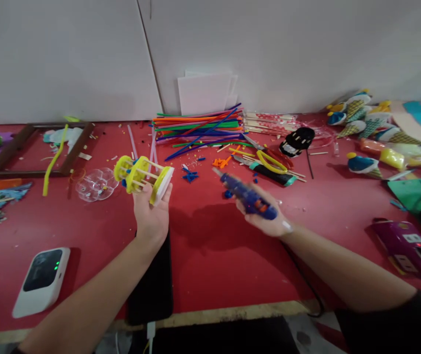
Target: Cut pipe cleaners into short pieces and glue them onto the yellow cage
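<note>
My left hand (pixel 151 211) holds up a small yellow and white tiered model (pixel 136 174), its round discs joined by thin sticks and tipped onto its side. Fingers wrap around its white base. In my right hand (pixel 269 221) is a blue hot glue gun (pixel 249 196), its nozzle pointing up and to the left toward the model. Some motion blur softens the gun. Between the hands, blue cut pieces (pixel 190 174) and orange cut pieces (pixel 222 162) lie on the red table (pixel 210 275).
Pipe cleaners (pixel 199 128) are heaped at the back. Scissors (pixel 271 160) and a craft knife (pixel 269 173) lie right of centre. A phone (pixel 151 280), white device (pixel 43 280), brown frame (pixel 22 140), purple power strip (pixel 409 243) and crocheted cones (pixel 361 164) surround the work area.
</note>
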